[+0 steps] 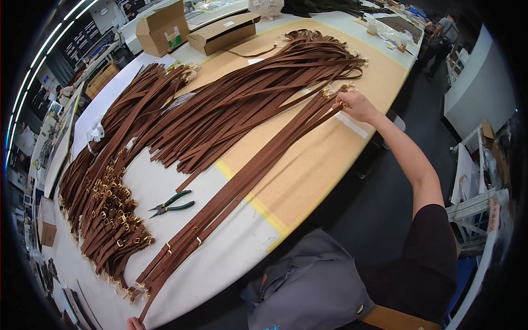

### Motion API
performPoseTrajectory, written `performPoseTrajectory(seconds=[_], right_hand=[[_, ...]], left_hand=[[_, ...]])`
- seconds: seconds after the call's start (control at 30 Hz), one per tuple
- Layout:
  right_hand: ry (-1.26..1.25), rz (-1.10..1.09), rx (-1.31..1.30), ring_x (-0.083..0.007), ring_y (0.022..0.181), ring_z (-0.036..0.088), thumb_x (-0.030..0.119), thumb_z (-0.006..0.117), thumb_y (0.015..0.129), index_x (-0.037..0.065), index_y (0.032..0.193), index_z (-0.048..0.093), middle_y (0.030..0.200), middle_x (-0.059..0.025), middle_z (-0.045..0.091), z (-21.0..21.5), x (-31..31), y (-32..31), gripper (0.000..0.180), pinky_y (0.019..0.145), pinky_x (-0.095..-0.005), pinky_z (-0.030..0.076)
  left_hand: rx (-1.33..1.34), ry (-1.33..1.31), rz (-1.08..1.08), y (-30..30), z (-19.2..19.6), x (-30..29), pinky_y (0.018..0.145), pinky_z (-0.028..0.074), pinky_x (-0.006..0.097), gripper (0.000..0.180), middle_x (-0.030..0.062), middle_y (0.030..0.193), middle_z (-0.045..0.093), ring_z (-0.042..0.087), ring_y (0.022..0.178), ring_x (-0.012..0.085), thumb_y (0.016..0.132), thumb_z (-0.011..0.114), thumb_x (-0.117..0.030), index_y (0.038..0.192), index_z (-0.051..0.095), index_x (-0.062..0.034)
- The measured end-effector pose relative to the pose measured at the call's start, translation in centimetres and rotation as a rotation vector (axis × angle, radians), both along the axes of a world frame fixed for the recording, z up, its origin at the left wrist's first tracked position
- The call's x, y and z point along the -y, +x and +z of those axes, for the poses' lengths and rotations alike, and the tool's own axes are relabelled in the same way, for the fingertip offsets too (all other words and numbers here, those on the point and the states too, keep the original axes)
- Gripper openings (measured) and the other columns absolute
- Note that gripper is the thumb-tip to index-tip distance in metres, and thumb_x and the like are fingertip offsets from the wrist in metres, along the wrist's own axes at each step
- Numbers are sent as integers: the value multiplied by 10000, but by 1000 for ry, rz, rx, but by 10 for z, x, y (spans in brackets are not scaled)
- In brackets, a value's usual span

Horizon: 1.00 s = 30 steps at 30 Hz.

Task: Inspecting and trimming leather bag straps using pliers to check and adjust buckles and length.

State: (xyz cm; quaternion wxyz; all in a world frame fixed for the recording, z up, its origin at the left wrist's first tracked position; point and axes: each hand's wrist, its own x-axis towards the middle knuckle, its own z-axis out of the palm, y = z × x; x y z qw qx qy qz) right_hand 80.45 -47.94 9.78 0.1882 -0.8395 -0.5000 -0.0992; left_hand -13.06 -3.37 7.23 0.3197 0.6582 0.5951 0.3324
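Stretched between my two hands is a brown leather strap (165, 282), lying along a few others with gold buckles. My right hand (357, 106) pinches its far end, close to the gold clasps of the neighbouring straps. At the lower left edge, my left hand (133, 324) closes on the near end; most of that hand is cut off. Left of these straps, pliers with dark green handles (172, 204) lie on the pale table. A big pile of similar straps (220, 115) spreads beyond, and a buckled bunch (113, 212) sits at the left.
Two cardboard boxes, one upright (161, 30) and one low (224, 34), stand at the table's back. Yellow tape (264, 212) borders a tan sheet (297, 190). Another person (441, 44) is in the aisle at right, near white shelving (477, 214).
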Motion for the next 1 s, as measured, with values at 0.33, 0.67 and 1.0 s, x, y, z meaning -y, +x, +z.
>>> performPoseTrajectory(seconds=[0.33,0.67,1.0], right_hand=[[-211,-107,-657,-163,921,591,147,687,875,46,1132,616,983,-33,652,-12,48,1,284,836,-299,489],[-232,-144,-878,-66,821,562,357,702,963,49,1054,748,864,39,660,-3,52,20,324,737,-249,461],[-275,-577,-52,-291,979,710,330,741,864,19,1104,695,997,-164,728,-23,79,98,395,863,-384,551]], left_hand=[[-93,-83,-70,36,-3,2,771,473,360,365,59,886,642,550,822,174,1044,646,-349,1107,677,9],[206,-52,-150,16,-37,-9,637,409,238,83,-2,851,586,501,701,76,1036,625,-120,1044,632,-38],[466,-196,-299,129,-18,31,695,486,255,105,16,884,634,583,757,95,1008,644,-38,1110,631,-18]])
